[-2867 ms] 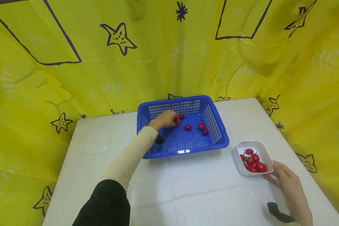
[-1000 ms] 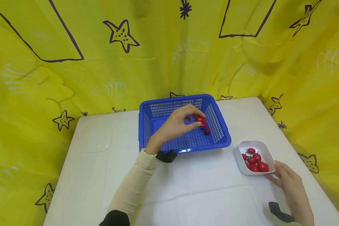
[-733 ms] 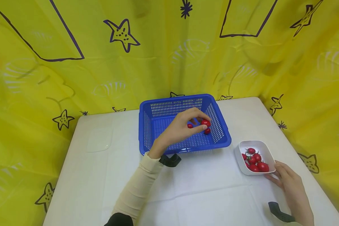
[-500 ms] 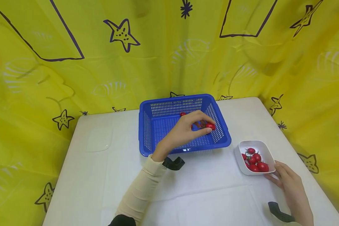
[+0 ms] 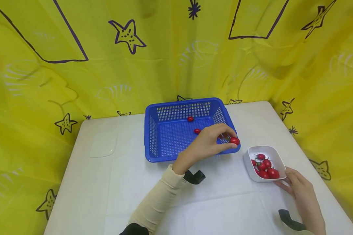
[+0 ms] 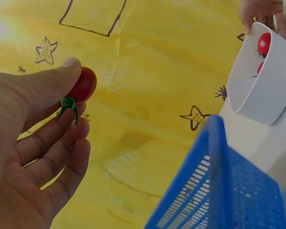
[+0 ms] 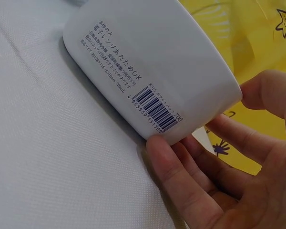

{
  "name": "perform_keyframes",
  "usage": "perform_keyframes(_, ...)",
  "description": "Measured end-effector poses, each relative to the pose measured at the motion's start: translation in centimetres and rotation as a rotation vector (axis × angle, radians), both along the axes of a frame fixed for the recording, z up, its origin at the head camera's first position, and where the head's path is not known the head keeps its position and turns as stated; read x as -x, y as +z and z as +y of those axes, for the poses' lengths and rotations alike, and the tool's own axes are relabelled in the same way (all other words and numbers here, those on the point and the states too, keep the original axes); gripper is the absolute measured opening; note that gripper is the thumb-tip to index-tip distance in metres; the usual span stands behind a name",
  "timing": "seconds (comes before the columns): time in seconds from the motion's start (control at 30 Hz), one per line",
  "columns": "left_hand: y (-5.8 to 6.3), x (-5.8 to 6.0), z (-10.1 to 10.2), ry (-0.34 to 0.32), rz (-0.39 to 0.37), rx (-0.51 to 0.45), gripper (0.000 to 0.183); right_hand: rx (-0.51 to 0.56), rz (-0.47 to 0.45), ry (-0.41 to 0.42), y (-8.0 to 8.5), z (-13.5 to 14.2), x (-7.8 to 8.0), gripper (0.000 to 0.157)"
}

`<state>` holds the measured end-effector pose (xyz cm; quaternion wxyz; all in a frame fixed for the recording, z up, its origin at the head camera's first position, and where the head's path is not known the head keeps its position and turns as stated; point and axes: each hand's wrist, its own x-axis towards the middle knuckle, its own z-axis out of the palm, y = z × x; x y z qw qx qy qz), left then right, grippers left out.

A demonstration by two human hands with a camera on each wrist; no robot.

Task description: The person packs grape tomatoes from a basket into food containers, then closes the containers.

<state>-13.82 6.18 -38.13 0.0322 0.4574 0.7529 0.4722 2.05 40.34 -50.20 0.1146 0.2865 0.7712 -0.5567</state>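
My left hand pinches a red cherry tomato between thumb and index finger, above the right front corner of the blue plastic basket. In the left wrist view the tomato shows its green stem, and the other fingers curl loosely below it. Two cherry tomatoes, one at the back and one nearer the middle, lie on the basket floor; my hand covers the basket's right part. My right hand grips a white square container at its near right corner. Several cherry tomatoes lie inside it.
The white-covered table carries both containers, with the white one to the right of the basket. A clear rounded-square piece lies flat at the left. A yellow patterned curtain hangs behind and at the sides.
My left hand picked up a tomato in the basket and has moved right and toward me with it, up to the basket's front right corner. The right hand keeps holding the container in place.
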Motion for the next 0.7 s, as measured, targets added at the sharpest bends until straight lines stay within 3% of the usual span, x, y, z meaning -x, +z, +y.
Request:
perform_keyframes(0.3,-0.8,-1.3,2.6,-0.056,0.095,0.073,0.03,-0.007,-0.026,-0.006,0.3,-0.1,0.0,0.085)
perform_keyframes(0.47,-1.7,-1.8,4.5,-0.083,0.056,0.109,0.031,-0.016,-0.043,-0.009,0.5,-0.3,0.1,0.086)
perform_keyframes(0.7,-3.0,-2.5,7.1,-0.111,-0.001,0.207,0.03,-0.019,0.001,0.002,0.4,-0.4,-0.1,0.084)
